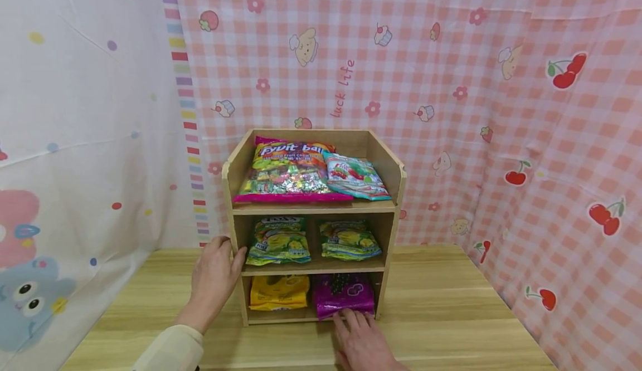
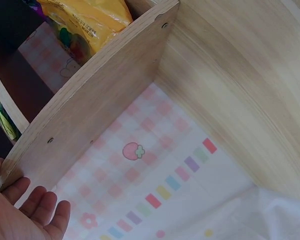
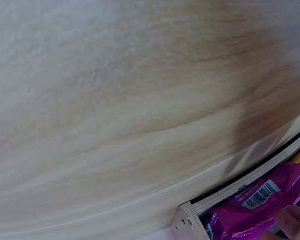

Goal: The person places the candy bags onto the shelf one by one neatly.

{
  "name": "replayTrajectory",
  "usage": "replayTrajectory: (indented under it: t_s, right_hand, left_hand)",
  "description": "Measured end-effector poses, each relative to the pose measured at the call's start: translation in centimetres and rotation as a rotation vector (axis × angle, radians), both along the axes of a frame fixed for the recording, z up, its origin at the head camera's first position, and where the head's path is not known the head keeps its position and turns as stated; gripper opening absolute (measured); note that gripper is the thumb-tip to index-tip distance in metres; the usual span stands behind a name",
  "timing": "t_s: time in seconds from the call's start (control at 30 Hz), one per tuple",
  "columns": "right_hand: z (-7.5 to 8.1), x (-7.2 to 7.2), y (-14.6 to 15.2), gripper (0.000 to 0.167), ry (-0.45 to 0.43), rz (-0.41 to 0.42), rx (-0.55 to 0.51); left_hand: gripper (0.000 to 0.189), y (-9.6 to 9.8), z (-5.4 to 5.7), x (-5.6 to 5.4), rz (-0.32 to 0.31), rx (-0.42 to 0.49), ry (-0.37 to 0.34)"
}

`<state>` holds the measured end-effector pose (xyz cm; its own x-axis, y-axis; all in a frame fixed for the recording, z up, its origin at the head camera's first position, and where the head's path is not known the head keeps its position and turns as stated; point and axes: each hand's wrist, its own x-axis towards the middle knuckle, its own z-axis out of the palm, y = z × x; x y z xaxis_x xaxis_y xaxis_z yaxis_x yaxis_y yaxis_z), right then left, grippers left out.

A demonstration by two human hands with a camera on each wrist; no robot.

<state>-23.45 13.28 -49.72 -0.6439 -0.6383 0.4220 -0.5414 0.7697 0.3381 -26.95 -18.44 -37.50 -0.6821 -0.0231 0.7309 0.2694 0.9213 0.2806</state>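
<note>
A small three-tier wooden shelf (image 1: 315,211) stands on the table. My left hand (image 1: 214,273) holds the front edge of its left side panel, thumb on the inner side and fingers along the outer face (image 2: 37,205). In the bottom tier, a purple candy bag (image 1: 344,297) lies on the right, its lower edge sticking out slightly at the front. My right hand (image 1: 362,337) touches that front edge with extended fingers (image 3: 290,222). A yellow candy bag (image 1: 279,292) lies beside it on the left.
Two green candy bags, the left one (image 1: 281,243) and the right one (image 1: 349,240), lie in the middle tier. On top are a large Fruit Ball candy bag (image 1: 291,173) and a smaller teal bag (image 1: 356,176). Checked cloth (image 1: 321,81) hangs behind the wood-grain table (image 1: 436,315).
</note>
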Motion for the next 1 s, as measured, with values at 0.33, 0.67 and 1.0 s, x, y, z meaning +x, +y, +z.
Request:
replayTrajectory:
  t_s: [0.33,0.67,1.0]
  right_hand:
    - [-0.26,-0.04,0.06,0.073,0.025,-0.023,-0.001]
    - [-0.26,-0.17,-0.24,0.078,-0.082,-0.104,0.064]
    - [0.39,-0.63,-0.43,0.083,-0.164,-0.145,0.086]
  left_hand:
    - [0.028,-0.04,0.02,-0.04,0.002,0.000,0.006]
    - [0.027,0.03,0.07,-0.03,-0.001,-0.005,0.015]
    - [0.030,-0.09,-0.07,-0.12,-0.004,-0.006,0.009]
